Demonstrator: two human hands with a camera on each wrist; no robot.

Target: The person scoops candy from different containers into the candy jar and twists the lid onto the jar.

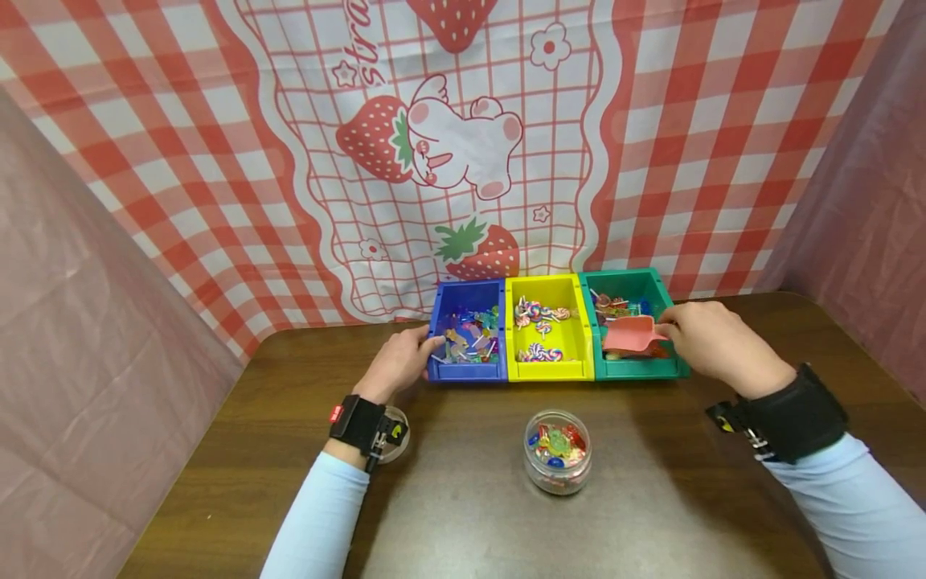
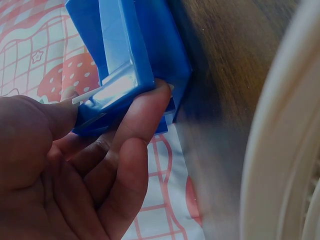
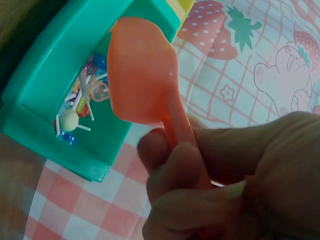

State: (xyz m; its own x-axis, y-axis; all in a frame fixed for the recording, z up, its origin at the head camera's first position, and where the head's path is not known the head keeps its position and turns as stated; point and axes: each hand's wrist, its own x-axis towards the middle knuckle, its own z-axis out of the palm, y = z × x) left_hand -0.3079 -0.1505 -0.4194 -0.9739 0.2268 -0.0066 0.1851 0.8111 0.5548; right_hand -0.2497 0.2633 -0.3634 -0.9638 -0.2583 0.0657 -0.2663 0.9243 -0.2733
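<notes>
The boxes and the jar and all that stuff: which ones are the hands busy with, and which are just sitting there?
In use:
- pink scoop, held by the right hand over the green bin
- blue bin, gripped by the left hand

Just sitting:
- yellow bin
- candy jar
- jar lid

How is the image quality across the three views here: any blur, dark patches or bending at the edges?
Head view: evenly lit and sharp, with wide-angle bending of the table edges. Left wrist view: dim, the left hand in shadow, a pale blurred curve filling the right edge; the blue bin is fairly sharp. Right wrist view: bright, the right hand soft and close, the scoop and green bin clearer.
</notes>
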